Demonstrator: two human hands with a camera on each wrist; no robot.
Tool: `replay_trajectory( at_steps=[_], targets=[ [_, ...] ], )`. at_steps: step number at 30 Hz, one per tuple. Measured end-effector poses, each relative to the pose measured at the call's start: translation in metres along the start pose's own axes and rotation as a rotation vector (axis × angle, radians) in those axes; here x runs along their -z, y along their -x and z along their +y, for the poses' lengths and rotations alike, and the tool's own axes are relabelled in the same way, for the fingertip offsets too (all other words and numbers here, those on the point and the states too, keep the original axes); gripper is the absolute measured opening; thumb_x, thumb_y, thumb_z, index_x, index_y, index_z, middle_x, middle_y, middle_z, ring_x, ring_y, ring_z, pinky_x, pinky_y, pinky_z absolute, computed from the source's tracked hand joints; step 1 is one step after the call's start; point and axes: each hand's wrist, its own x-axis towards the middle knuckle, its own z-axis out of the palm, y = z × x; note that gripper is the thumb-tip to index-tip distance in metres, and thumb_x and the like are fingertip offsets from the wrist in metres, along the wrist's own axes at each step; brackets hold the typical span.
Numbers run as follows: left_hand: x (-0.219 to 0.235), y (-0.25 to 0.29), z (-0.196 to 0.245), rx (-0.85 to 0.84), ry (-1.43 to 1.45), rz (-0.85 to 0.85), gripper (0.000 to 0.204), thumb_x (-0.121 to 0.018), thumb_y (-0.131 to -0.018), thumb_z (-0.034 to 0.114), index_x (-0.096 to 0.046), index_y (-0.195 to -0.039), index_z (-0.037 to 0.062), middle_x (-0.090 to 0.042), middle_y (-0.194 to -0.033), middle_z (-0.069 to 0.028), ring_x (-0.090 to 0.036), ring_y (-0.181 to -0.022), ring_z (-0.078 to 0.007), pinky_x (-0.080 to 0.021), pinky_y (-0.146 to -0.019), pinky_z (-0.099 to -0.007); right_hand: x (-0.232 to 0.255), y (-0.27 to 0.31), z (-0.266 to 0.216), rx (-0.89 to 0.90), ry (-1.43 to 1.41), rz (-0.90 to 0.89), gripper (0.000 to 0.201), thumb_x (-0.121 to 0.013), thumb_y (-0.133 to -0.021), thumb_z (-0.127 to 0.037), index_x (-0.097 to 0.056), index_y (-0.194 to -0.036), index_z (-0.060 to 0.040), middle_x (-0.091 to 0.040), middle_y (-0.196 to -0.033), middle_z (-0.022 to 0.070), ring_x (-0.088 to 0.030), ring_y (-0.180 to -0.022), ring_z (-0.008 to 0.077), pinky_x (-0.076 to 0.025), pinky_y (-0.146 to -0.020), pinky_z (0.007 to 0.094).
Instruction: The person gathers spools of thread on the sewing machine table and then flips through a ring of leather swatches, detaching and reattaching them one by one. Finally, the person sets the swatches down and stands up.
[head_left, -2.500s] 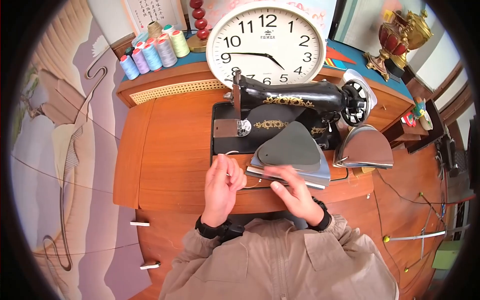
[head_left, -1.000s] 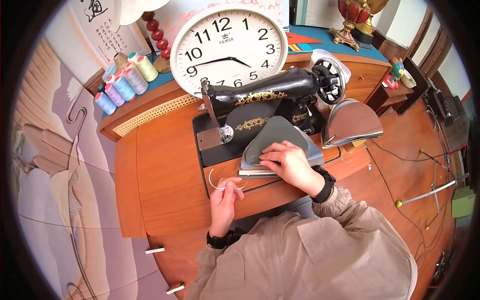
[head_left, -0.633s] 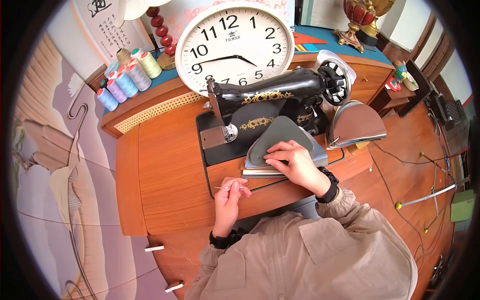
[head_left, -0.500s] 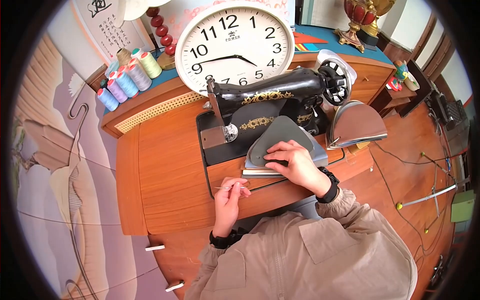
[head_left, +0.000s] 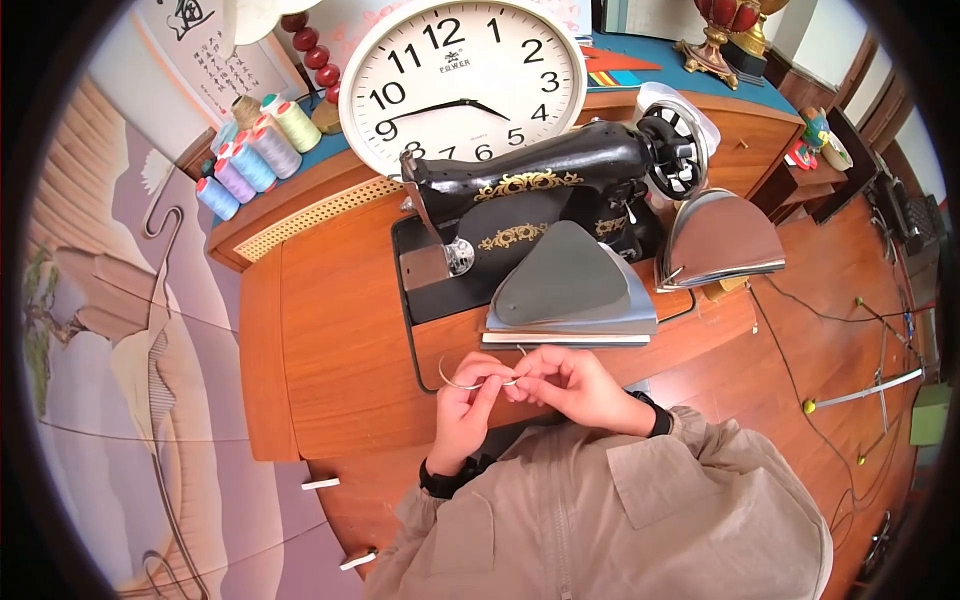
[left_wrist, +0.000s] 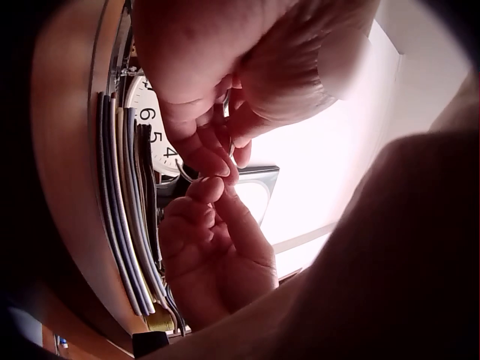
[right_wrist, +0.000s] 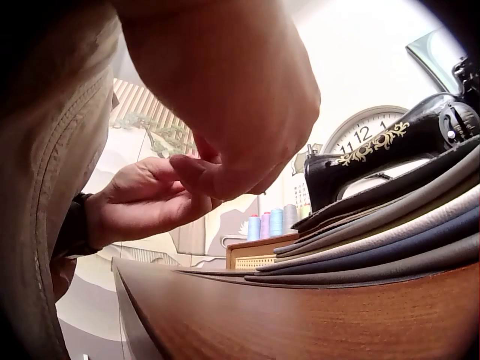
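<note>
My left hand pinches a thin, pale, curved wire-like piece between thumb and fingers. One end of it arcs up past the fingers on the left, and the same bend shows in the left wrist view. My right hand meets it there, thumb and fingertips pinched on the piece's other side. Much of the piece is hidden by fingertips. Both hands are over the front edge of the wooden table. Just beyond them lies a fan of leather-like swatches with a dark grey one on top.
Behind the swatches stands a black sewing machine with gold ornament. To its right is a second swatch fan, brown on top. A wall clock leans at the back, with several thread spools to its left.
My right hand has left the grey swatch and come down to the left hand, now pinching the curved piece too. My left hand has shifted slightly right, still holding the piece.
</note>
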Motion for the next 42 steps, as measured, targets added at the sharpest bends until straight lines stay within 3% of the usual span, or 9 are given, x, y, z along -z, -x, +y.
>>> replay_trajectory(
  at_steps=[7,9,14,16,18,21,26,31,42],
  targets=[
    [-0.012,-0.006,0.002,0.059,0.051,0.077,0.012,-0.051,-0.099,0.008,-0.058,-0.105,-0.0001,-0.056,-0.093,-0.0072,-0.060,-0.082,-0.0146,-0.049,-0.074,-0.0282,0.007,0.000,-0.001,0.227,0.270,0.101,0.009,-0.062,-0.091,-0.003,-0.065,-0.099,-0.0015,-0.069,-0.092,0.0052,-0.064,-0.082,0.0091,-0.052,-0.071,0.0251],
    [-0.013,-0.005,0.000,0.093,0.075,0.091,0.013,-0.051,-0.100,0.011,-0.058,-0.104,0.0007,-0.056,-0.091,-0.0072,-0.059,-0.080,-0.0147,-0.048,-0.072,-0.0290,0.009,-0.002,-0.006,0.414,0.415,0.128,0.009,-0.065,-0.088,-0.003,-0.067,-0.097,-0.0029,-0.068,-0.092,0.0060,-0.065,-0.081,0.0140,-0.052,-0.071,0.0277],
    [-0.012,-0.006,0.005,0.296,0.311,0.159,0.018,-0.048,-0.102,0.019,-0.056,-0.098,0.0036,-0.059,-0.072,-0.0067,-0.060,-0.065,-0.0169,-0.050,-0.063,-0.0279,0.009,-0.003,-0.007,0.391,0.521,0.155,0.013,-0.066,-0.087,-0.002,-0.066,-0.099,-0.0023,-0.069,-0.095,0.0081,-0.066,-0.083,0.0202,-0.053,-0.072,0.0302],
    [-0.004,-0.006,-0.002,0.241,0.344,0.197,0.021,-0.046,-0.103,0.020,-0.055,-0.099,0.0024,-0.061,-0.074,-0.0084,-0.062,-0.065,-0.0177,-0.051,-0.062,-0.0294,0.008,-0.005,-0.015,0.369,0.532,0.163,0.014,-0.066,-0.086,-0.001,-0.066,-0.100,-0.0017,-0.069,-0.097,0.0093,-0.066,-0.086,0.0225,-0.053,-0.074,0.0310],
    [0.008,-0.006,-0.012,0.156,0.285,0.254,0.027,-0.039,-0.105,0.023,-0.053,-0.098,0.0012,-0.060,-0.077,-0.0083,-0.061,-0.067,-0.0173,-0.052,-0.064,-0.0307,0.012,-0.014,-0.026,0.507,0.901,0.271,0.018,-0.066,-0.083,-0.001,-0.065,-0.101,-0.0005,-0.068,-0.102,0.0110,-0.064,-0.094,0.0277,-0.052,-0.080,0.0338],
    [0.019,-0.004,-0.028,0.055,0.336,0.294,0.027,-0.038,-0.106,0.022,-0.052,-0.095,0.0013,-0.056,-0.079,-0.0065,-0.059,-0.069,-0.0161,-0.052,-0.068,-0.0308,0.025,-0.029,-0.019,0.574,1.119,0.284,0.021,-0.067,-0.080,-0.002,-0.066,-0.102,-0.0007,-0.067,-0.104,0.0119,-0.061,-0.099,0.0313,-0.051,-0.083,0.0367],
    [0.016,-0.003,-0.029,0.064,0.275,0.286,0.028,-0.038,-0.106,0.021,-0.051,-0.093,0.0006,-0.053,-0.081,-0.0058,-0.058,-0.070,-0.0152,-0.051,-0.071,-0.0304,0.031,-0.043,-0.023,0.545,1.216,0.167,0.021,-0.070,-0.077,-0.006,-0.068,-0.097,-0.0022,-0.067,-0.099,0.0083,-0.061,-0.091,0.0278,-0.051,-0.081,0.0361],
    [0.015,-0.002,-0.027,0.073,0.171,0.269,0.026,-0.038,-0.106,0.021,-0.050,-0.092,0.0028,-0.051,-0.077,-0.0045,-0.053,-0.066,-0.0134,-0.050,-0.069,-0.0317,0.030,-0.052,-0.024,0.473,1.243,0.198,0.012,-0.072,-0.076,-0.008,-0.071,-0.089,-0.0061,-0.067,-0.089,0.0043,-0.060,-0.081,0.0261,-0.051,-0.074,0.0348],
    [0.014,-0.002,-0.025,0.062,0.160,0.255,0.027,-0.039,-0.105,0.020,-0.051,-0.090,0.0013,-0.051,-0.081,-0.0048,-0.054,-0.068,-0.0136,-0.050,-0.068,-0.0317,0.030,-0.053,-0.027,0.454,1.194,0.200,0.009,-0.072,-0.078,-0.006,-0.071,-0.087,-0.0062,-0.067,-0.088,0.0045,-0.059,-0.079,0.0260,-0.050,-0.073,0.0348]
  ],
)
